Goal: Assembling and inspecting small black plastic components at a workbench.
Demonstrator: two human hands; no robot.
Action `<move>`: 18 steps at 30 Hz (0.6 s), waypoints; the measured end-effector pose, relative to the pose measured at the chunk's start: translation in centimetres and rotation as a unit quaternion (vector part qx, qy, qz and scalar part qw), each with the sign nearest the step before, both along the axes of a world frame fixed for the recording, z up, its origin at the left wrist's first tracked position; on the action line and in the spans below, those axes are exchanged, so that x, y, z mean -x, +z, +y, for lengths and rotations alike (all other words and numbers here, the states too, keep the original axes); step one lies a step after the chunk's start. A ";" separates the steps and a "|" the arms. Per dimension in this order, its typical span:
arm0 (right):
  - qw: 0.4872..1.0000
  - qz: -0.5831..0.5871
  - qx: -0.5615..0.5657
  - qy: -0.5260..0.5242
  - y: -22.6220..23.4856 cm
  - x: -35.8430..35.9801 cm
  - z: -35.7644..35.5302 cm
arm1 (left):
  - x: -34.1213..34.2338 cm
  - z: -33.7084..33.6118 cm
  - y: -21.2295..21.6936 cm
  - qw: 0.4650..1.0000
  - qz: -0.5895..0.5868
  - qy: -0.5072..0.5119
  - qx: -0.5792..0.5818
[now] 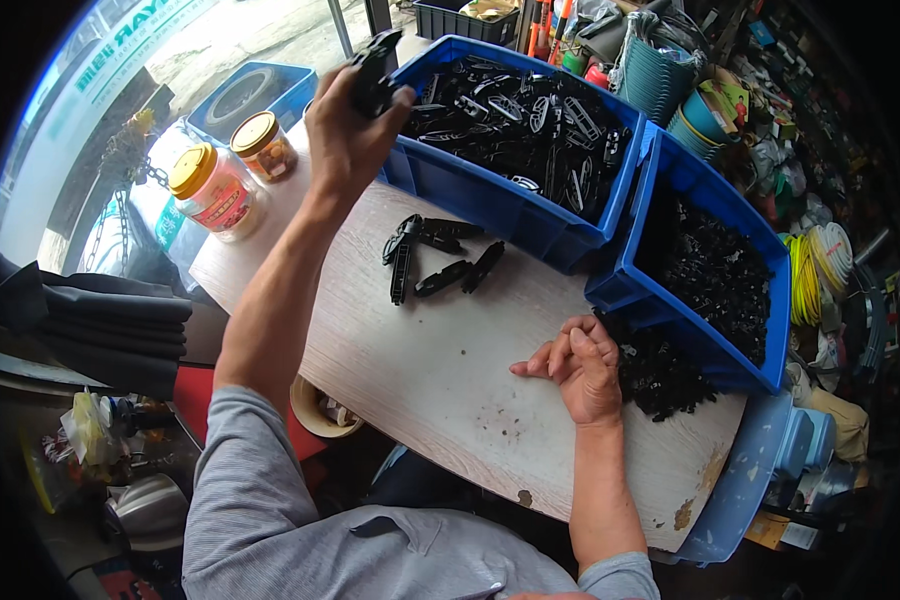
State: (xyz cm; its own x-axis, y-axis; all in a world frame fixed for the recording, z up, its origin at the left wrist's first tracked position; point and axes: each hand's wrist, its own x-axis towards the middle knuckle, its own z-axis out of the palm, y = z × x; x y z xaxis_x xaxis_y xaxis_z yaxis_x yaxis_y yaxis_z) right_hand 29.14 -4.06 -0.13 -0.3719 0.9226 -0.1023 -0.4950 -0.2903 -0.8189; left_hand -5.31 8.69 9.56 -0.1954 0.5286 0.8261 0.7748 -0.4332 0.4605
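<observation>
My left hand [355, 140] is raised beside the far blue crate [500, 205], closed around a bunch of black plastic parts [375, 80]. That crate is heaped with similar long black slatted parts [530, 120]. Below it, several loose black slatted parts [440, 260] lie in a small group on the pale table. My right hand [582, 370] rests on the tabletop, its fingers loosely curled and one stretched to the left; nothing shows in it. Just beside it, a pile of small black pieces [660, 370] spreads in front of the right blue crate [690, 310], which holds more small pieces.
Two jars with yellow lids [192, 170] stand at the table's left edge. A tyre [245, 100] sits in a blue bin beyond. Past the right crate are stacked buckets [655, 75] and a yellow cable coil [802, 280]. A round bin [320, 410] stands below the table's near edge.
</observation>
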 end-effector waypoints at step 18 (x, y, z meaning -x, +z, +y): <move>1.000 0.003 0.000 -0.005 0.0 0.0 0.0 | -4.5 -8.5 -9.3 0.962 0.145 0.053 0.227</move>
